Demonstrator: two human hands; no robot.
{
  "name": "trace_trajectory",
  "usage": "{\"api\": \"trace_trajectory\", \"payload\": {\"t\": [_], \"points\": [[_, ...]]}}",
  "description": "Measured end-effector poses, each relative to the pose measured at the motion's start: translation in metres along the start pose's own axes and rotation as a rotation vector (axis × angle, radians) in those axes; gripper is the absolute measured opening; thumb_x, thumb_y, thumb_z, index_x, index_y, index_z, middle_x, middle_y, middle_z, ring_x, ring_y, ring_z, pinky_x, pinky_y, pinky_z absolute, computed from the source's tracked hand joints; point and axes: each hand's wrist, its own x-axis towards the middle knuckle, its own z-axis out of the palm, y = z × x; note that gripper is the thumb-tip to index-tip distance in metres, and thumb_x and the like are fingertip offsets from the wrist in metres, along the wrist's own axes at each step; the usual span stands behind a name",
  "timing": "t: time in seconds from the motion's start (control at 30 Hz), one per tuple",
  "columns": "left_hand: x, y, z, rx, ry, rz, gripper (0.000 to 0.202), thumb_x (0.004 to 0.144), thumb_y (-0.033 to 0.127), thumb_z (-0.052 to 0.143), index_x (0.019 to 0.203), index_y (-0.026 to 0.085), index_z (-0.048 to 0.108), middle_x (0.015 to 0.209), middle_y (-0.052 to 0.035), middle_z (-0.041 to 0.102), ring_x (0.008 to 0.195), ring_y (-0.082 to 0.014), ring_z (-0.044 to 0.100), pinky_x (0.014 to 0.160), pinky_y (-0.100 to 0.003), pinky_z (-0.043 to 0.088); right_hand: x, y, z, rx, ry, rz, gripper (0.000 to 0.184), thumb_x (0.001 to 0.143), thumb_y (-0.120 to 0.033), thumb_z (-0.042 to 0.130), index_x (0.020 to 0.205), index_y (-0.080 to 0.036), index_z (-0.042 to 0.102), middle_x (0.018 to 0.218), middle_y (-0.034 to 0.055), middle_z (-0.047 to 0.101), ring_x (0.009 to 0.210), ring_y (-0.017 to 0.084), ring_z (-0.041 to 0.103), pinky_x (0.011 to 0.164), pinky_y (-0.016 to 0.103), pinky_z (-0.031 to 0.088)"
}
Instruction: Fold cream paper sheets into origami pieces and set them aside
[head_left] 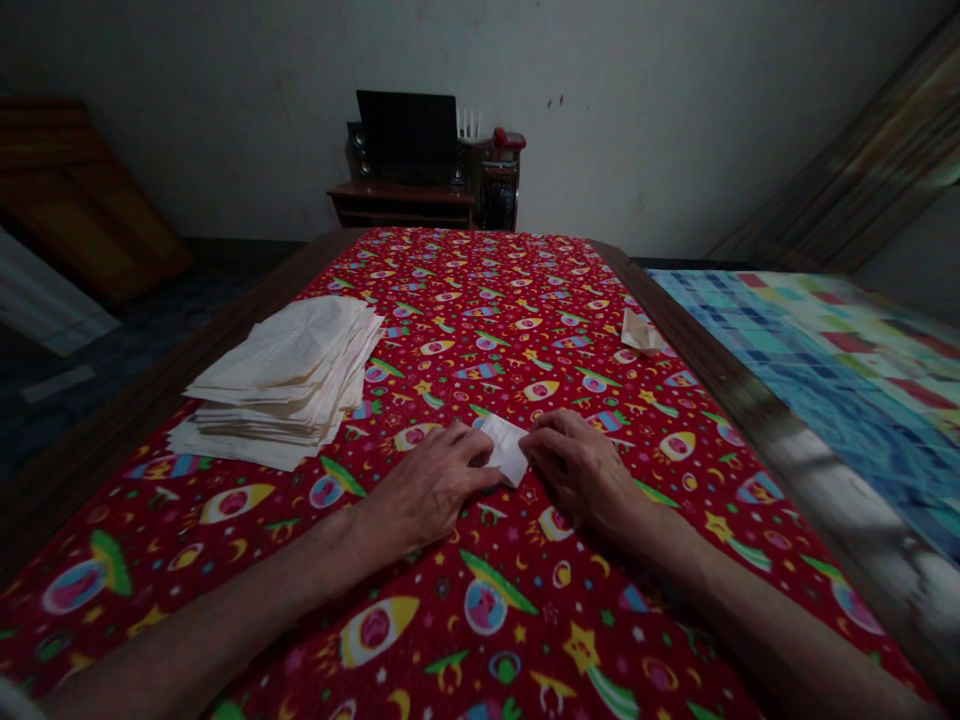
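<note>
A small folded piece of white paper (504,447) lies on the red patterned cloth between my two hands. My left hand (448,470) is closed on its left edge, with the thumb along the lower side. At its right edge, my right hand (574,455) pinches the paper with curled fingers. To the left of my hands is a thick, uneven stack of paper sheets (281,375), yellowed at the edges. Farther off to the right sits a small folded paper piece (640,332), apart from both hands.
The red cloth (480,600) covers a dark wooden table (720,400). Beyond its far end stand a black monitor (409,130) on a low desk and a red telephone (510,140). A bed with a checked cover (817,360) is at the right, a wooden cabinet (90,200) at the left.
</note>
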Motion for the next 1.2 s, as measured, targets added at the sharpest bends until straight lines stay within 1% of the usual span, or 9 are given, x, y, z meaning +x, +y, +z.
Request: {"api": "trace_trajectory", "payload": {"t": [0.17,0.27,0.4,0.5,0.63,0.87,0.97,1.07,1.2], "points": [[0.002,-0.001,-0.006,0.049,-0.075,0.027,0.034,0.087,0.008,0.049,0.113,0.028,0.057,0.105,-0.0037,0.053,0.099,-0.0224,0.047,0.083,-0.037,0.042,-0.001,-0.002,-0.002,-0.013,-0.024,-0.013,0.019,0.091,-0.016,0.046,0.088,-0.015,0.065,0.087,0.0086,0.059,0.075,0.015,0.052,0.063,0.025,0.040],[-0.001,-0.005,-0.008,0.005,-0.049,0.047,0.028,0.092,0.013,0.045,0.113,0.025,0.057,0.106,-0.0047,0.054,0.097,-0.0208,0.049,0.083,-0.036,0.043,-0.004,0.000,-0.004,-0.072,-0.046,-0.062,0.018,0.091,-0.018,0.047,0.091,-0.018,0.064,0.093,0.0084,0.059,0.078,0.016,0.051,0.063,0.025,0.041],[-0.004,-0.013,-0.009,-0.133,0.042,0.001,0.029,0.094,0.012,0.038,0.117,0.019,0.055,0.111,-0.0070,0.054,0.100,-0.0180,0.051,0.086,-0.031,0.045,-0.006,0.005,-0.012,-0.169,-0.161,-0.177,0.020,0.089,-0.015,0.049,0.105,-0.020,0.061,0.105,0.0092,0.057,0.086,0.018,0.051,0.064,0.027,0.042],[-0.005,-0.016,-0.009,-0.195,0.068,-0.031,0.029,0.094,0.018,0.046,0.122,0.020,0.052,0.113,-0.0068,0.054,0.104,-0.0182,0.051,0.090,-0.031,0.044,-0.004,0.011,-0.018,-0.158,-0.230,-0.265,0.030,0.086,-0.014,0.052,0.116,-0.019,0.055,0.112,0.0101,0.055,0.095,0.020,0.051,0.071,0.029,0.045],[-0.002,-0.015,-0.008,-0.161,0.055,-0.051,0.040,0.089,0.027,0.057,0.127,0.021,0.045,0.115,-0.0064,0.054,0.108,-0.0209,0.050,0.091,-0.034,0.045,0.000,0.016,-0.019,-0.185,-0.278,-0.315,0.032,0.084,-0.016,0.056,0.116,-0.020,0.054,0.117,0.0107,0.054,0.098,0.022,0.051,0.072,0.031,0.045],[0.003,-0.010,-0.003,-0.013,0.126,-0.097,0.019,0.090,0.033,0.053,0.101,0.017,0.051,0.094,-0.0043,0.058,0.089,-0.0194,0.054,0.077,-0.032,0.047,0.006,0.010,-0.020,-0.182,-0.313,-0.328,0.037,0.080,-0.015,0.059,0.116,-0.018,0.055,0.112,0.0118,0.057,0.097,0.024,0.050,0.073,0.034,0.046],[0.003,-0.011,-0.001,0.041,0.146,-0.047,0.015,0.094,0.029,0.046,0.096,0.016,0.054,0.093,-0.0047,0.060,0.089,-0.0185,0.054,0.079,-0.032,0.047,0.007,0.012,-0.019,-0.094,-0.291,-0.352,0.034,0.083,-0.014,0.055,0.117,-0.017,0.055,0.111,0.0125,0.058,0.096,0.022,0.052,0.074,0.034,0.048],[0.002,-0.014,0.001,0.025,0.173,-0.009,0.017,0.096,0.022,0.041,0.094,0.016,0.056,0.094,-0.0052,0.062,0.091,-0.0172,0.055,0.083,-0.032,0.047,0.007,0.018,-0.014,0.003,-0.231,-0.346,0.029,0.088,-0.015,0.049,0.116,-0.018,0.057,0.109,0.0113,0.060,0.093,0.019,0.055,0.073,0.031,0.049],[0.001,-0.015,0.005,-0.104,0.232,-0.053,0.013,0.094,0.020,0.045,0.092,0.016,0.058,0.096,-0.0054,0.062,0.092,-0.0171,0.056,0.082,-0.031,0.048,0.011,0.024,-0.007,0.146,-0.174,-0.263,0.020,0.092,-0.022,0.048,0.104,-0.019,0.064,0.102,0.0089,0.063,0.088,0.016,0.058,0.073,0.028,0.049]]}}
